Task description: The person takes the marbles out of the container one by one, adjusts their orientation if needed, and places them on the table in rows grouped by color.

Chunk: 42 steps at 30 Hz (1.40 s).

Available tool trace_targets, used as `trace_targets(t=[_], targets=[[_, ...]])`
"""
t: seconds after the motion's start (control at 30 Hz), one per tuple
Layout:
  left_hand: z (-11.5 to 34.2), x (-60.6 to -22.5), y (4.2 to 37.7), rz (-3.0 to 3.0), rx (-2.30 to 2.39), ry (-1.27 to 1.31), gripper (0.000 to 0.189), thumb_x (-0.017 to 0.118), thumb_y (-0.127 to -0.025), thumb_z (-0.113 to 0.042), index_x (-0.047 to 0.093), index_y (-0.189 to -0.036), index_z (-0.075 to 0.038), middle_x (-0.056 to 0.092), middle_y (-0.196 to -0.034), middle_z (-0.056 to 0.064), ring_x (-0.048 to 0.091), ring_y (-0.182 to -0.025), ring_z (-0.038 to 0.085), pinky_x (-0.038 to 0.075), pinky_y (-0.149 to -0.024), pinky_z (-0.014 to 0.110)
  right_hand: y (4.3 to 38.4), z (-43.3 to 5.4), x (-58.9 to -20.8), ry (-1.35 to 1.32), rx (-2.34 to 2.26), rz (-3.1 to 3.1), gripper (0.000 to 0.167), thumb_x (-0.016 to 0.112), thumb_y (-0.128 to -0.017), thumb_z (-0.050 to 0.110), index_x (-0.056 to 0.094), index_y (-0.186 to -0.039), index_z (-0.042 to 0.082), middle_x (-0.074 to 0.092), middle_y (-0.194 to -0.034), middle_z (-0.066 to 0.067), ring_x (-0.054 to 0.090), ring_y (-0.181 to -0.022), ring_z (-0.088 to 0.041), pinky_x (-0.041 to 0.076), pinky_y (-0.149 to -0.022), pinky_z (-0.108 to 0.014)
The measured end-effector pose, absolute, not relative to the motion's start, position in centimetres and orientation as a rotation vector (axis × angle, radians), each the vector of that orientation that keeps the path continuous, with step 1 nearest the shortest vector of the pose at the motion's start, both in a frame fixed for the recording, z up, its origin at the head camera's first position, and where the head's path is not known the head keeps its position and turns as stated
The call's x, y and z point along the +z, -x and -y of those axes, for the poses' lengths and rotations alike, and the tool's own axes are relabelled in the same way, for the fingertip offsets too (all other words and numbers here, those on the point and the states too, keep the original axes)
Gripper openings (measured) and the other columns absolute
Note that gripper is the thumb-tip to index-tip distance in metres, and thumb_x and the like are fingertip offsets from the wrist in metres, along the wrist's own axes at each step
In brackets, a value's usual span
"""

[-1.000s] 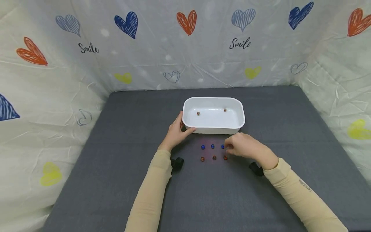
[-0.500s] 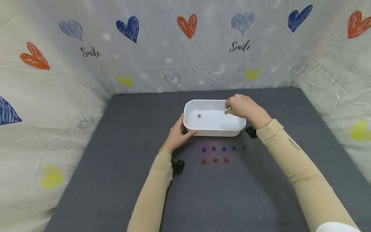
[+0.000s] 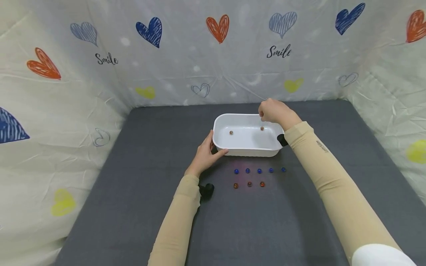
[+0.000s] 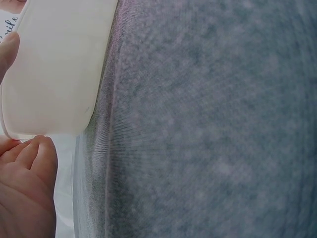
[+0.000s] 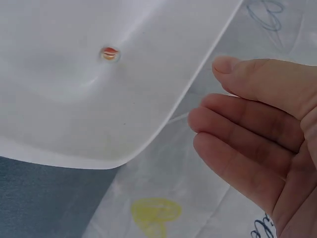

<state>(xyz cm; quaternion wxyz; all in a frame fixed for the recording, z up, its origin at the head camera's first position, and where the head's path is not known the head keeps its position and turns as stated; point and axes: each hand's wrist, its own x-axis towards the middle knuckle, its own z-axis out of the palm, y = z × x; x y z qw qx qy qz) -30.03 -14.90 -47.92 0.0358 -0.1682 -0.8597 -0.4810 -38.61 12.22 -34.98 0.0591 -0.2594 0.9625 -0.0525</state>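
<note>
A white rectangular tub (image 3: pixel 251 152) stands on the dark table. My left hand (image 3: pixel 203 157) grips its near left corner, thumb on the front wall and fingers at the end. The left wrist view shows this hand (image 4: pixel 29 183) at the tub wall. My right hand (image 3: pixel 277 112) hovers over the far right rim. In the right wrist view, its thumb and loosely bent fingers (image 5: pixel 237 163) stand apart with nothing between them. Two brownish-orange marbles, a left one (image 3: pixel 231 132) and a right one (image 3: pixel 262 128), lie inside the tub.
In front of the tub lies a row of several blue marbles (image 3: pixel 259 171). Nearer still is a row of three brownish-orange marbles (image 3: pixel 249 184). A white curtain (image 3: pixel 173 74) printed with hearts hangs behind the dark tabletop (image 3: pixel 139 207). Black wrist devices (image 3: pixel 207 190) show at both wrists.
My right hand has gone from the marble rows up over the tub, then slightly farther back to its far rim. The left hand keeps its grip on the tub.
</note>
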Motion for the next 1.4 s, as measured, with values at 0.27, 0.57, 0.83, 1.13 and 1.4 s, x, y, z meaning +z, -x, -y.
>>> trace_targets(t=[0.27, 0.57, 0.83, 1.13, 1.4], targets=[[15.0, -47.8, 29.9, 2.644, -1.491, 0.518, 0.098, 0.071, -0.081, -0.037, 0.008, -0.149, -0.008, 0.018, -0.151, 0.011, 0.029, -0.132, 0.015, 0.032, -0.102, 0.026, 39.8, -11.9, -36.3, 0.701, -0.188, -2.857, 0.007, 0.066, -0.081, 0.003, 0.069, -0.087, 0.002, 0.063, -0.088, -0.01, 0.056, -0.079, -0.025, 0.048, -0.068, -0.039], [15.0, -47.9, 30.0, 2.622, -1.488, 0.544, 0.097, 0.073, -0.081, -0.034, 0.009, -0.149, -0.006, 0.021, -0.15, 0.013, 0.03, -0.132, 0.021, 0.033, -0.102, 0.027, 40.8, -10.3, -38.2, 0.645, 0.079, -2.809, 0.022, 0.079, -0.074, 0.009, 0.067, -0.091, 0.001, 0.062, -0.086, -0.011, 0.059, -0.08, -0.026, 0.051, -0.072, -0.041], [14.7, -47.8, 29.6, 2.621, -1.518, 0.564, 0.097, 0.072, -0.081, -0.035, 0.008, -0.149, -0.007, 0.019, -0.15, 0.013, 0.03, -0.132, 0.019, 0.032, -0.102, 0.025, 40.1, -9.6, -39.6, 0.715, 0.261, -2.822, 0.018, 0.058, -0.086, -0.007, 0.065, -0.103, -0.004, 0.063, -0.094, -0.018, 0.061, -0.084, -0.029, 0.053, -0.072, -0.041], [14.8, -47.3, 29.6, 2.62, -1.51, 0.577, 0.096, 0.071, -0.082, -0.034, 0.008, -0.149, -0.008, 0.019, -0.15, 0.012, 0.03, -0.133, 0.02, 0.032, -0.102, 0.025, 40.4, -9.9, -40.5, 0.738, 0.285, -2.852, 0.019, 0.05, -0.087, -0.009, 0.065, -0.097, -0.004, 0.064, -0.094, -0.02, 0.062, -0.081, -0.031, 0.053, -0.071, -0.045], [15.1, -47.6, 29.6, 2.637, -1.501, 0.551, 0.096, 0.071, -0.082, -0.034, 0.008, -0.15, -0.01, 0.018, -0.151, 0.01, 0.029, -0.133, 0.018, 0.031, -0.102, 0.023, 40.9, -9.7, -40.9, 0.739, 0.282, -2.843, 0.022, 0.047, -0.088, -0.008, 0.064, -0.1, -0.005, 0.063, -0.097, -0.021, 0.061, -0.087, -0.034, 0.052, -0.075, -0.046]])
